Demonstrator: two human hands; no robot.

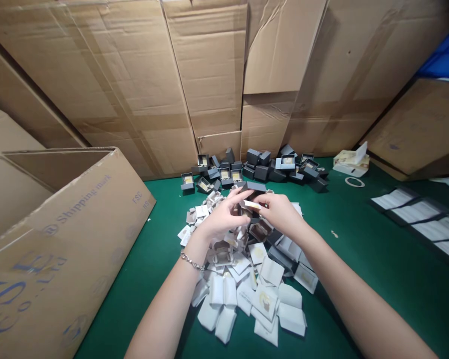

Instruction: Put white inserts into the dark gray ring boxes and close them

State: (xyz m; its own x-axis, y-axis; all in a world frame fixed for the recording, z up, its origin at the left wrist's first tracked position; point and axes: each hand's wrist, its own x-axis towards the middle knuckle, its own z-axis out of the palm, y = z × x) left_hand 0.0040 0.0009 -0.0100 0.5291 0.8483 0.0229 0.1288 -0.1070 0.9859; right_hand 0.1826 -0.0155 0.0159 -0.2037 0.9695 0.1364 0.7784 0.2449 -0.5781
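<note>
My left hand [224, 215], with a chain bracelet [192, 260] at the wrist, grips a small dark box [255, 187] whose lid is raised. At the box's opening, my right hand [279, 208] pinches a small white card-like piece [251, 205]. Whether that piece is inside the box or just in front of it, I cannot tell. Beneath both hands spreads a pile of white folded pouches [271, 271], mixed with small greyish padded pieces [222, 253] and some dark pieces. My fingers partly hide the box.
Several dark small boxes [262, 172], some opened, lie along the cardboard wall [213, 75]. A large carton [108, 219] stands at left. To the right are a tissue pack [351, 160], a tape ring [354, 182] and a dark tray of white strips [421, 211] on the green table [344, 279].
</note>
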